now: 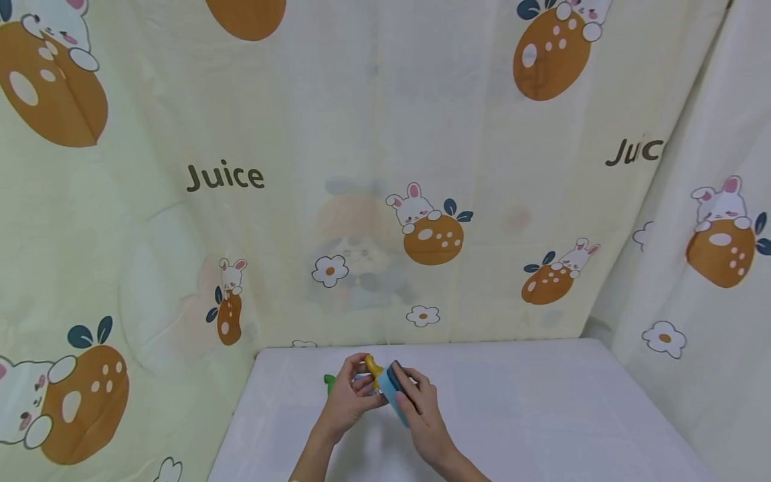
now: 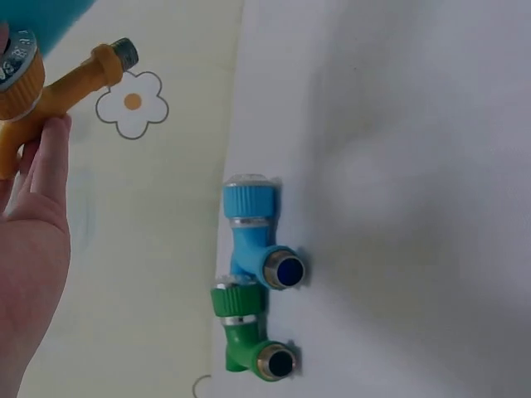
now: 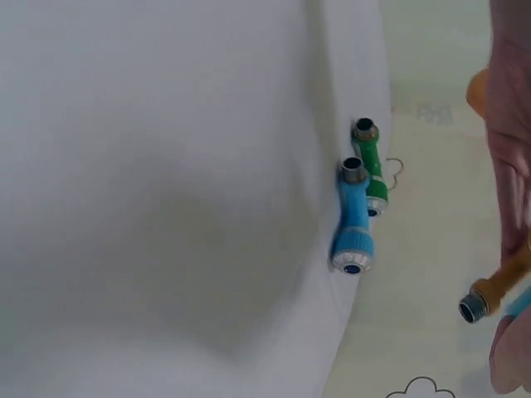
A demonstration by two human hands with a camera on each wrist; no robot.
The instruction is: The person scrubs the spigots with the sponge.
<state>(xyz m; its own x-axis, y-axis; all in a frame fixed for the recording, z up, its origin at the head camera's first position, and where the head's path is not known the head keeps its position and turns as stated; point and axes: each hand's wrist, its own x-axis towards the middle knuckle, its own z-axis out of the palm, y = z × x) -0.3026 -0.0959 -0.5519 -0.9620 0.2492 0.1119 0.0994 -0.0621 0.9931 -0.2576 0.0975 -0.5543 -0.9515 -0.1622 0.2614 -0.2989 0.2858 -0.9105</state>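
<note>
My left hand (image 1: 348,399) holds an orange-yellow pipe valve (image 1: 373,365) raised above the table. In the left wrist view the valve (image 2: 70,91) shows a ribbed round cap and a threaded metal end, with fingers beneath it. My right hand (image 1: 426,416) grips a flat light-blue block with a dark-blue back (image 1: 389,389); its exact kind I cannot tell. The block's light-blue side is against or very near the valve, and the hands partly hide both. Behind the left hand, a blue valve (image 2: 251,240) and a green valve (image 2: 241,327) lie side by side on the table.
A white cloth covers the table (image 1: 530,408). Its back edge meets a cream curtain (image 1: 337,147) printed with rabbits, oranges and flowers. Another printed curtain panel (image 1: 711,321) hangs at the right. The blue and green valves lie near the table's far edge.
</note>
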